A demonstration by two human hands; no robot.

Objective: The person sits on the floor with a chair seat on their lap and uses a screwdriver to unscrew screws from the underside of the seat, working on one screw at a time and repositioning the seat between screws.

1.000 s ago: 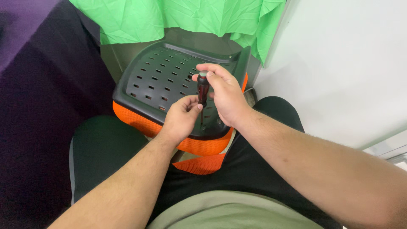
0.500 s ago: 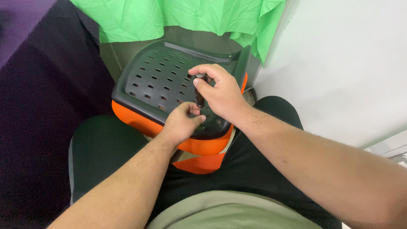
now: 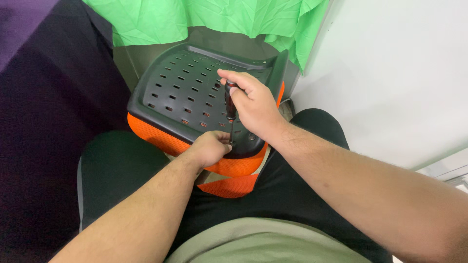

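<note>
A black perforated plastic chair shell [image 3: 185,92] with an orange cushion [image 3: 156,135] under it rests upside down across my knees. My right hand [image 3: 253,104] grips the dark handle of a screwdriver [image 3: 229,104], held upright with its shaft pointing down at the shell's near edge. My left hand [image 3: 210,148] is closed around the lower end of the shaft, fingertips pinched at the tip against the black plastic. The tip itself and any screw are hidden by my fingers.
A crumpled green cloth [image 3: 209,17] hangs behind the chair shell. A white wall [image 3: 390,73] stands on the right, a dark purple surface [image 3: 44,97] on the left. My black-trousered legs [image 3: 312,131] lie below the shell.
My right hand has turned on the screwdriver handle and shifted slightly; my left hand stays pinched at the tip. The chair shell has not moved.
</note>
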